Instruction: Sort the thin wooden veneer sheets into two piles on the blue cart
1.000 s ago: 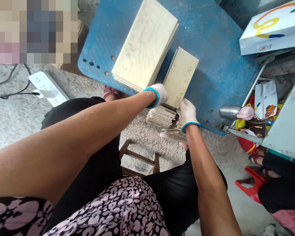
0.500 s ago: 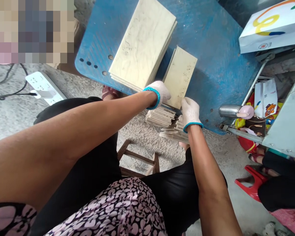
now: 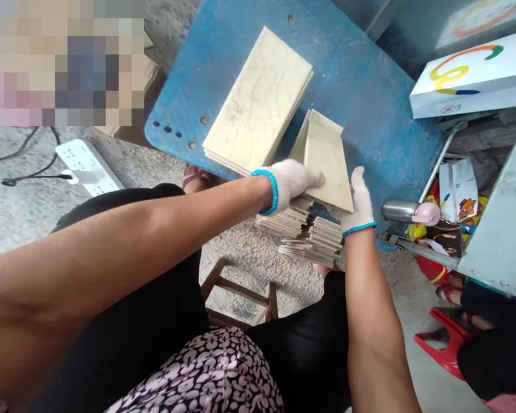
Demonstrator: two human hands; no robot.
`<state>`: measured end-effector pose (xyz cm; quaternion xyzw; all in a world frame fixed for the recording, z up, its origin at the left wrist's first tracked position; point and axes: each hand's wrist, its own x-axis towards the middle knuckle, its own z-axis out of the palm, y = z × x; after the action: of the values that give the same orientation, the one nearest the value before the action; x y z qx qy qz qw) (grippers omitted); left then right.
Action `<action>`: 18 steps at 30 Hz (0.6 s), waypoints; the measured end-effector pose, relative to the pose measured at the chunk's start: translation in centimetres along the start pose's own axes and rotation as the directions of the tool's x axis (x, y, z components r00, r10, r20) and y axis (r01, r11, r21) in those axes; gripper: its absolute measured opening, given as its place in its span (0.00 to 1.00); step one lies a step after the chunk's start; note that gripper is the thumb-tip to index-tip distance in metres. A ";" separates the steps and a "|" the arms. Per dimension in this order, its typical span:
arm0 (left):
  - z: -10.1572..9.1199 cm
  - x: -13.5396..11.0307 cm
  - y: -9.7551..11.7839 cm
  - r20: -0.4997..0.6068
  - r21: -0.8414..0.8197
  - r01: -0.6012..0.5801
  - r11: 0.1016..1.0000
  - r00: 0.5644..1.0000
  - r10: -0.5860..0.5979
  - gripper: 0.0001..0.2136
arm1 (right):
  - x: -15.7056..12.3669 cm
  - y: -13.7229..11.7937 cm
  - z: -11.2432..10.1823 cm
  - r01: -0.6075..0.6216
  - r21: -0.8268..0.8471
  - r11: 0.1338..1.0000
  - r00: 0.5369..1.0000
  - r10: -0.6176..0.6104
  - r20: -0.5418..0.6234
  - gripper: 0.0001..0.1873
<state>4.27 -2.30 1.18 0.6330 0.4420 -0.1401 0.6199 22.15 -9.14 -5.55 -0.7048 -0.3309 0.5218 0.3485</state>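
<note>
Both my hands wear white gloves with blue cuffs. My left hand point(image 3: 293, 180) grips the near left edge of a pale thin board point(image 3: 329, 163), lifted and tilted above the blue table point(image 3: 370, 92). My right hand point(image 3: 359, 198) holds the same board's near right corner from below, fingers up along its edge. More thin boards lie under it on the table. A larger stack of pale boards point(image 3: 258, 103) lies on the table to the left. Below the table edge, stacks of thin wooden pieces point(image 3: 303, 229) sit near my knees.
A white printed box point(image 3: 468, 77) rests at the table's right. A metal flask with a pink cap point(image 3: 410, 212) lies by a cluttered shelf. A white power strip point(image 3: 88, 166) sits on the concrete floor at left. A wooden stool point(image 3: 241, 287) and a red stool point(image 3: 445, 338) stand nearby.
The pale board has been lifted off the small pile and turned. My right hand moved from the board's near edge to its right corner, and my left hand slid further onto it.
</note>
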 end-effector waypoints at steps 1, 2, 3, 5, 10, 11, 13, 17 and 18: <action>0.2 -0.5 -0.1 0.022 -0.020 0.009 1.000 1.000 -0.009 0.26 | -0.1 -0.1 0.2 0.003 0.006 1.000 1.000 -0.003 0.006 0.45; 0.3 -1.1 -0.2 0.044 -0.036 0.012 0.999 0.999 -0.010 0.25 | -0.3 -0.1 0.5 0.001 0.030 1.000 1.000 -0.001 0.007 0.45; 0.3 -1.6 -0.4 0.063 -0.062 0.016 0.998 0.998 -0.012 0.24 | -0.4 -0.1 0.9 -0.007 0.075 0.997 1.000 0.006 0.007 0.45; 0.2 -2.7 -0.6 0.069 -0.132 0.027 0.991 0.997 -0.018 0.22 | -0.9 -0.2 1.6 -0.034 0.216 0.976 0.999 0.034 0.005 0.41; -0.4 -5.4 -1.0 -0.056 -0.041 -0.005 0.999 0.998 0.003 0.20 | -2.6 -1.6 1.6 -0.058 0.569 0.821 0.997 0.072 -0.001 0.34; -0.3 -6.0 -1.0 -0.090 0.024 -0.051 0.998 0.995 0.053 0.19 | -3.1 -2.1 1.3 -0.044 0.600 0.799 0.997 0.071 -0.021 0.32; 0.3 -7.0 -1.2 -0.141 0.131 -0.145 0.981 0.976 0.163 0.16 | -4.4 -2.9 0.5 -0.007 0.636 0.771 0.994 0.076 -0.082 0.29; 2.8 -9.7 -1.9 -0.174 0.212 -0.213 0.954 0.952 0.252 0.15 | -8.1 -3.2 0.0 0.044 0.644 0.763 0.981 0.091 -0.174 0.25; 3.7 -10.6 -2.3 -0.174 0.221 -0.213 0.952 0.952 0.253 0.14 | -9.3 -2.9 0.2 0.048 0.644 0.763 0.979 0.093 -0.183 0.25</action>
<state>-2.05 -10.14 6.66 0.7506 0.4077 -0.0450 0.5180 19.49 -15.25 1.52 -0.5957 -0.0850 0.5326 0.5952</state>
